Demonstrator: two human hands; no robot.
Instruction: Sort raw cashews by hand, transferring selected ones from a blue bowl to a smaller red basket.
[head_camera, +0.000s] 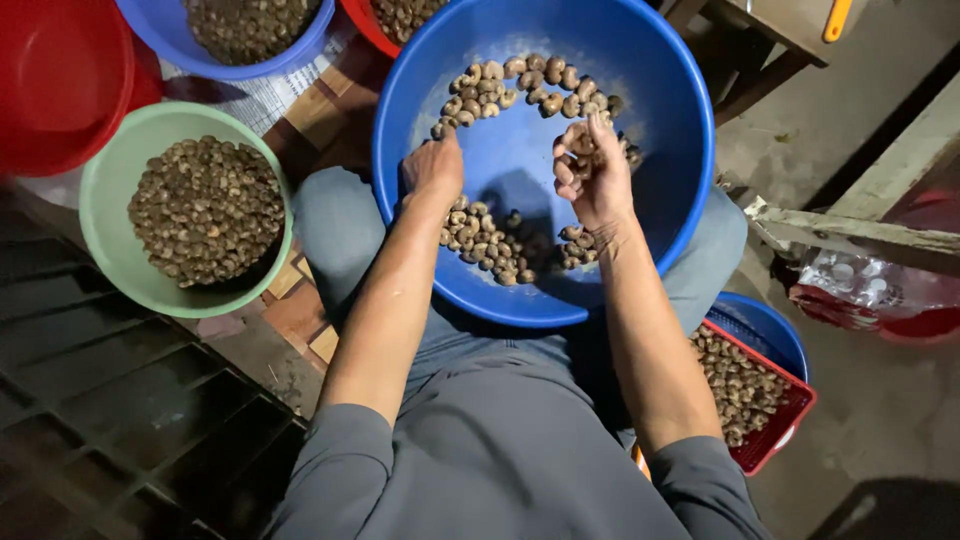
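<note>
— How are the hands sitting over the big round blue plastic basin (655, 60) on the person's lap?

— Both forearms are reaching forward into it. The left hand (433, 168) is lying knuckles up, its fingers curling under and pressing together into a loose fist; whether anything is inside, I cannot tell. The right hand (592, 172) is turning palm inward, its fingers (568, 175) bending and pinching a few pale curved cashew kernels (583, 147).

— And the rest of the kernels?

— One band is lying along the far wall of the basin, just beyond both hands; a second heap (490, 245) is lying below the wrists, between the forearms.

— What is crowding round?

— A pale green plastic bowl (105, 210) of brown nuts is standing at the person's left, a smaller blue bowl (165, 28) and a red tub (55, 80) beyond it. At the right knee a red mesh basket (778, 425) of nuts is resting in a blue bowl. Nothing is blocking the hands.
</note>
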